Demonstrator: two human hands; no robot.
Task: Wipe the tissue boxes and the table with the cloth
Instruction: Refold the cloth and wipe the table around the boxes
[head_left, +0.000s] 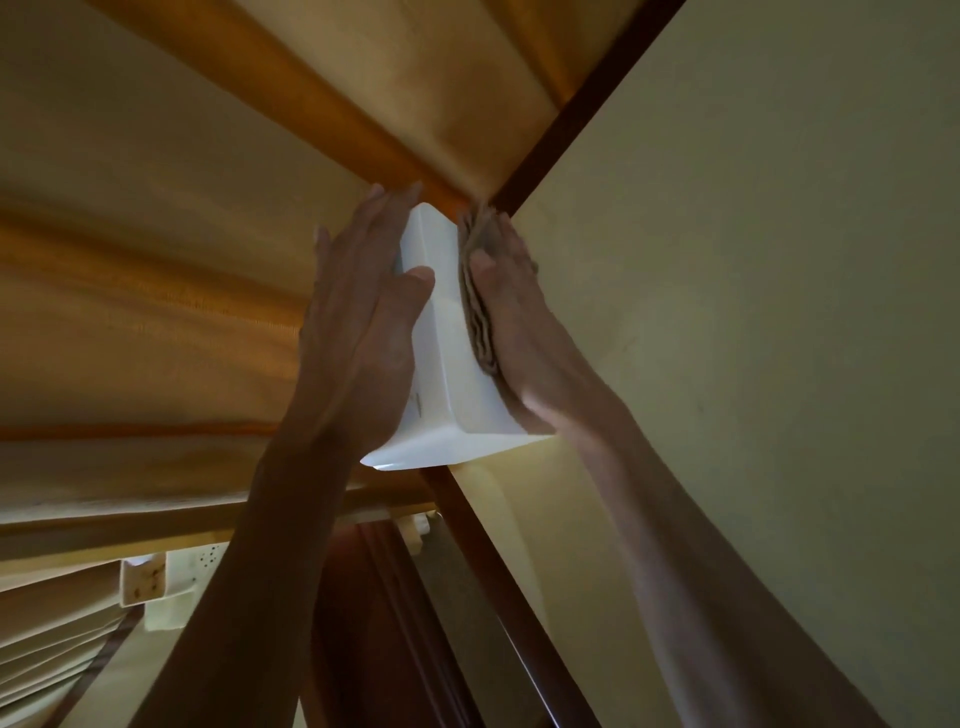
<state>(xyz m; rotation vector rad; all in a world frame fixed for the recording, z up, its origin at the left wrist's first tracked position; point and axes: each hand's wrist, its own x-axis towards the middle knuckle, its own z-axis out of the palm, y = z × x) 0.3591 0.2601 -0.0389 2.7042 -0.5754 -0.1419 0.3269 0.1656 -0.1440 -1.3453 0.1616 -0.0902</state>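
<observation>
A white tissue box is held up in the middle of the head view, between both hands. My left hand lies flat along the box's left side, fingers straight and thumb across its near face. My right hand presses a folded brownish cloth against the box's right side, fingers extended over the cloth. The table is out of view.
Orange-yellow curtains fill the left and top. A pale wall with a dark wooden frame runs on the right. Lower left shows a white object and stacked pale folds; a dark wooden door stands below.
</observation>
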